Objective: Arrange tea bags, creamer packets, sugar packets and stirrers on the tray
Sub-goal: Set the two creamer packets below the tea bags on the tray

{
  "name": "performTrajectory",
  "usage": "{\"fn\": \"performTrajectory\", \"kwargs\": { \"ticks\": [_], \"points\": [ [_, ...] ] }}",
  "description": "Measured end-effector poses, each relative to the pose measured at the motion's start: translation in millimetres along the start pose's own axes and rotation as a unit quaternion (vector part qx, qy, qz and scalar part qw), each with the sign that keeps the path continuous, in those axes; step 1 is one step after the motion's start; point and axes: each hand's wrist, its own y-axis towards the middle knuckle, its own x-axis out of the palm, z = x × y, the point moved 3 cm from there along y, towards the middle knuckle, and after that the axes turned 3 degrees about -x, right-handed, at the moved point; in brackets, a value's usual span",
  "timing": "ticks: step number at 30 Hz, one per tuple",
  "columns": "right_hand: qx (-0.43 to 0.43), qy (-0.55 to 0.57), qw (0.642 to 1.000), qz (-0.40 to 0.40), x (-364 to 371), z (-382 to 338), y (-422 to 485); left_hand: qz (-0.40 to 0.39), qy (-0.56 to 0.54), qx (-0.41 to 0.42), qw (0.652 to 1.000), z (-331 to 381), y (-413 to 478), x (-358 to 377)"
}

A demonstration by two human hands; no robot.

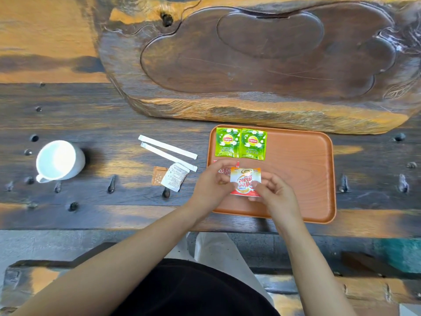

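Holding creamer packet (pixel 245 181) near tray (pixel 307 179) left edge, both hands.

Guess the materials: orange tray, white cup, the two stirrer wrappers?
Orange tray: looks like moulded plastic or laminate with a printed wood grain, matt, rounded raised rim; could be real wood.
White cup: likely glazed ceramic, going by its glossy bright highlight and thick wall.
Stirrer wrappers: apparently thin white paper sleeves, matt and flat; the stirrers inside are hidden.
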Motion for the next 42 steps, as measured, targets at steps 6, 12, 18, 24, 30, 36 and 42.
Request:
{"fn": "performTrajectory", "kwargs": {
  "ticks": [6, 12, 18, 24, 30, 36, 42],
  "points": [
    [-0.047, -0.076, 0.994, -0.058, -1, -11, 4, -0.031, -0.015, -0.031, 0.999, -4, 3, 3],
    [-0.041, -0.071, 0.997, 0.009, -4, -11, 6, -0.047, -0.086, -0.128, 0.987, -12, 7, 6],
    [0.014, 0.005, 0.999, 0.039, -1, 4, 0, -0.051, -0.287, -0.225, 0.93, -14, 3, 16],
    [0.015, -0.027, 0.99, 0.134, -20, 7, 10, 0.084, 0.138, -0.008, 0.987, -18, 7, 6],
    [0.0, -0.276, 0.944, 0.179, -24, 15, 30, 0.122, 0.395, 0.209, 0.886, -32, 21, -2],
    [-0.069, -0.433, 0.872, 0.219, -15, 14, 28, 0.121, 0.427, 0.241, 0.863, -41, 29, 3],
    [-0.244, -0.513, 0.818, 0.095, -20, 14, 21, 0.125, 0.434, 0.249, 0.857, -42, 31, 3]
  ]
}}
